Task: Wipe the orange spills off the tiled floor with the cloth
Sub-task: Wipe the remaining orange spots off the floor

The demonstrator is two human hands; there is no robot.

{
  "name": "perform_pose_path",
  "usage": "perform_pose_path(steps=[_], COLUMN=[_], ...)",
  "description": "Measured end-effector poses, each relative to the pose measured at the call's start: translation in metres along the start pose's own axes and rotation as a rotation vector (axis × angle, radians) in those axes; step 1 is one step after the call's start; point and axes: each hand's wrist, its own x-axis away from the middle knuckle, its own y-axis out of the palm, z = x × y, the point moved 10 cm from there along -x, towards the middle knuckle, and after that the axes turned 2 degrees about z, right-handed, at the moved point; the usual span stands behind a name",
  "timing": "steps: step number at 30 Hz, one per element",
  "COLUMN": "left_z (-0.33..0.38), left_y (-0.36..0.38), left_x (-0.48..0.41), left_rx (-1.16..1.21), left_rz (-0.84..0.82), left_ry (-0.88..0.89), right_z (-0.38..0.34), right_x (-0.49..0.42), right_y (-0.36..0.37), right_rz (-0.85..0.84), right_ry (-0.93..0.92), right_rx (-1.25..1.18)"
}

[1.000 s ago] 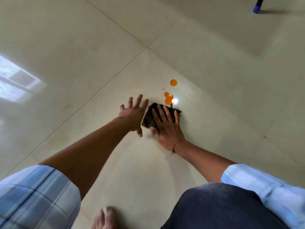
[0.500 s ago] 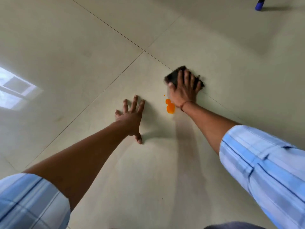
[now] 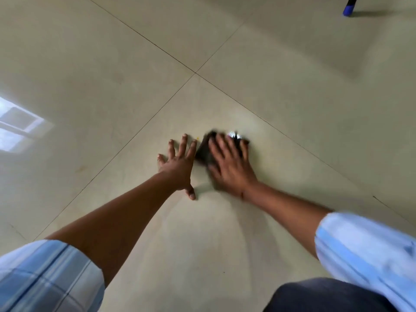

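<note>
My right hand lies flat with spread fingers on a dark cloth, pressing it onto the beige tiled floor. Hand and cloth are blurred by motion. Just left of them, my left hand rests palm down on the tile with straight, spread fingers, almost touching the cloth's left edge. A tiny orange speck shows beside my left fingertips. No larger orange spill is visible; the cloth and hand hide the floor beneath them.
Tile joints cross at a corner beyond the hands. A black leg with a blue tip stands at the far right. A window's reflection shines on the left. My dark-trousered knee is at the bottom right.
My right hand has swept the cloth back toward me and to the left, over where the orange spots lay; those spots are no longer seen. My left hand has stayed planted.
</note>
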Motion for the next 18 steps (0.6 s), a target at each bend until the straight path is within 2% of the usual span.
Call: perform_pose_path(steps=[2, 4, 7, 9, 11, 14, 16, 18], left_z=[-0.003, -0.005, -0.005, -0.014, -0.028, -0.063, -0.091, -0.112], left_y=[-0.003, -0.004, -0.006, -0.009, -0.010, 0.005, 0.016, 0.024], left_x=[0.004, 0.006, 0.005, 0.009, 0.022, 0.049, 0.065, 0.076], left_rx=[0.012, 0.022, 0.048, 0.077, 0.087, 0.163, 0.171, 0.111], left_rz=[0.027, 0.034, 0.063, 0.132, 0.215, 0.227, 0.186, 0.135], left_ry=[-0.003, -0.011, -0.001, -0.036, -0.101, -0.170, -0.208, -0.206], right_z=[-0.020, 0.011, 0.066, 0.049, -0.008, -0.054, -0.023, 0.006], right_x=[0.078, 0.099, 0.019, -0.038, -0.046, 0.048, 0.089, 0.050], right_y=[0.011, 0.006, -0.015, -0.019, -0.006, 0.015, 0.006, -0.004], right_rz=[-0.045, -0.054, -0.011, -0.002, -0.021, -0.080, -0.078, -0.048], right_ry=[-0.206, -0.217, 0.094, 0.180, 0.043, -0.288, -0.338, -0.230], right_rx=[-0.003, -0.017, -0.019, -0.027, -0.022, -0.017, -0.013, -0.014])
